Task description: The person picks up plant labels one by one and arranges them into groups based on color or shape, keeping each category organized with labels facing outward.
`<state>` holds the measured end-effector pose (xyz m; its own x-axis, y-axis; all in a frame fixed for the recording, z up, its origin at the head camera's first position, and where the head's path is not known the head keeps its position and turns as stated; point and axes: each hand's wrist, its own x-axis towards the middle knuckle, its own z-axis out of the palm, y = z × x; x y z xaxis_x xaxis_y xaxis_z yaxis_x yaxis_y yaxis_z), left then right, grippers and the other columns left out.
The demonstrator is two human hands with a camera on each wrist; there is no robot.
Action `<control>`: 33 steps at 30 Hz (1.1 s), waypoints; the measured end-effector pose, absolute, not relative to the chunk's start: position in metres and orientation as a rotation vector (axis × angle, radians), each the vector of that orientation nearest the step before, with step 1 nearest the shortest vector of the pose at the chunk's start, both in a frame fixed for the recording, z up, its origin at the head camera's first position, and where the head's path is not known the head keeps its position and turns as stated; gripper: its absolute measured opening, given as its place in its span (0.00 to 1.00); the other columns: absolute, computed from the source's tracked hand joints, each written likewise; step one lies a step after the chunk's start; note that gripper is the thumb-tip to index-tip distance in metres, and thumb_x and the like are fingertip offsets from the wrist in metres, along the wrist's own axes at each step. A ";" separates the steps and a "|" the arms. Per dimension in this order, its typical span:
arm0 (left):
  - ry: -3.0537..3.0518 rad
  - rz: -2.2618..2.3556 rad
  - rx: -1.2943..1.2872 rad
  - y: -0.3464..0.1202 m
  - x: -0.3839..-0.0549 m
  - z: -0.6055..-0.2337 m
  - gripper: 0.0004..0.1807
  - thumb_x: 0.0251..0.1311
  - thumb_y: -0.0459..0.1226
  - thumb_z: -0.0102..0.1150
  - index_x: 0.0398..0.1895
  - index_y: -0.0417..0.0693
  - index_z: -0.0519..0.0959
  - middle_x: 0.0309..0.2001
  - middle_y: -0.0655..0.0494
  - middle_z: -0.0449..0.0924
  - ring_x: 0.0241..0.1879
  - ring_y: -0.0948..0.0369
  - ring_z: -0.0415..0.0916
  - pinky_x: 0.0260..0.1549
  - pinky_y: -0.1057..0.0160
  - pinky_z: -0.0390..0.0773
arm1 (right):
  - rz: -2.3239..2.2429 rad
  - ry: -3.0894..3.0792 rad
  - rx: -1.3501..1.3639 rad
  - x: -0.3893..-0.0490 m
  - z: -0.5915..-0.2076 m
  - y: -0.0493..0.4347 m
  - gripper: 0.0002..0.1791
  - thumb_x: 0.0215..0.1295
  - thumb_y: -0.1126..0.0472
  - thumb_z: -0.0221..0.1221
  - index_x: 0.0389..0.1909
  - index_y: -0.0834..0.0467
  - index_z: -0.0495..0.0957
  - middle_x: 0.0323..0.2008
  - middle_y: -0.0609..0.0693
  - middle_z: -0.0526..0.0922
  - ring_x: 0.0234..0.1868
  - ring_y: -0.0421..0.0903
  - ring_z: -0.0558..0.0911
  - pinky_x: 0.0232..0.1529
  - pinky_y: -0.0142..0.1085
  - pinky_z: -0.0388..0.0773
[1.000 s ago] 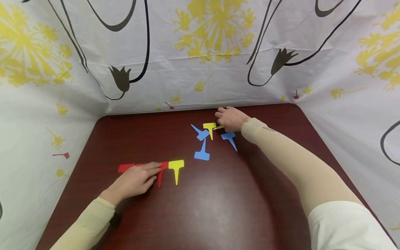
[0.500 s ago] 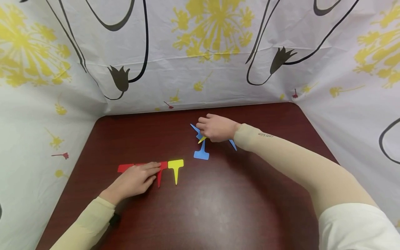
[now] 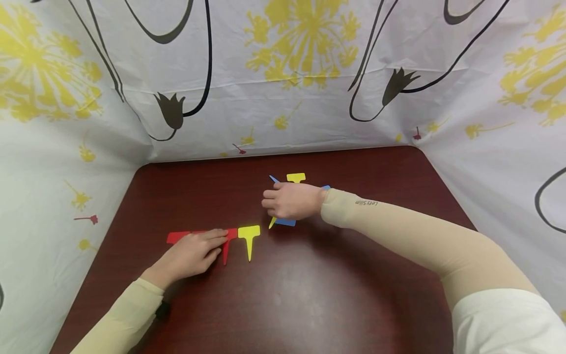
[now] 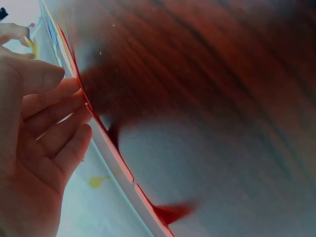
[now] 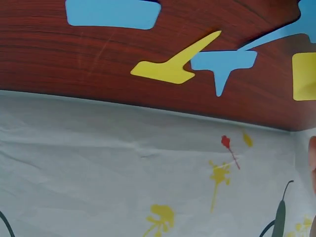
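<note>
A person's two bare hands are working over a dark reddish-brown tabletop (image 3: pixel 287 305), with a white fabric backdrop (image 3: pixel 247 115) printed in yellow blooms and dark flower shapes rising behind. At near left, the left hand (image 3: pixel 187 255) is resting over a row of red T-shaped tags, its fingers lying relaxed and close together, their tips touching the right red tag (image 3: pixel 232 235). The left red tag (image 3: pixel 177 237) is showing past the back of that hand, while the middle red tag (image 3: pixel 199 232) is lying mostly hidden beneath it. Just beside the row's right end, the near yellow tag (image 3: pixel 249 233) is lying flat, its spike pointing toward the person. Farther out, the right hand (image 3: pixel 293 200) is reaching across, its fingers curling narrowly around the held yellow tag (image 3: pixel 272 222), whose tip is poking out below them. The lower blue tag (image 3: pixel 285 222) is peeking from under that hand; whether the two are touching, one cannot tell. The far yellow tag (image 3: pixel 296 177) is lying just beyond the knuckles, the upper blue tag (image 3: pixel 274 179) is showing only its tip, and the right blue tag (image 3: pixel 326 187) is emerging behind the wrist. The pale right sleeve (image 3: pixel 407 228) is bearing small dark lettering.
</note>
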<state>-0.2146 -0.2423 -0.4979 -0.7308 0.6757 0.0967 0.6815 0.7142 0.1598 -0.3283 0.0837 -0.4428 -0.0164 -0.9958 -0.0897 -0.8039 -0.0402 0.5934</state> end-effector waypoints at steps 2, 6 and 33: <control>-2.884 -0.284 -1.138 -0.242 -0.214 -0.498 0.24 0.64 0.40 0.65 0.63 0.46 0.80 0.64 0.51 0.77 0.62 0.53 0.76 0.53 0.50 0.80 | -0.705 -1.859 1.916 -0.326 -0.444 0.082 0.07 0.66 0.64 0.62 0.41 0.51 0.84 0.39 0.46 0.79 0.40 0.46 0.72 0.41 0.39 0.74; -2.896 -0.272 -1.139 -0.243 -0.215 -0.499 0.24 0.65 0.41 0.64 0.64 0.46 0.80 0.65 0.51 0.76 0.62 0.53 0.76 0.53 0.50 0.80 | -0.675 -1.828 1.968 -0.318 -0.447 0.080 0.06 0.65 0.67 0.60 0.36 0.53 0.82 0.34 0.46 0.83 0.35 0.44 0.75 0.37 0.37 0.75; -2.922 -0.251 -1.130 -0.244 -0.214 -0.498 0.25 0.65 0.41 0.64 0.65 0.46 0.78 0.66 0.51 0.75 0.63 0.54 0.75 0.54 0.50 0.79 | -0.709 -1.606 2.091 -0.292 -0.471 0.068 0.08 0.70 0.68 0.54 0.34 0.52 0.77 0.30 0.46 0.82 0.32 0.44 0.75 0.30 0.35 0.73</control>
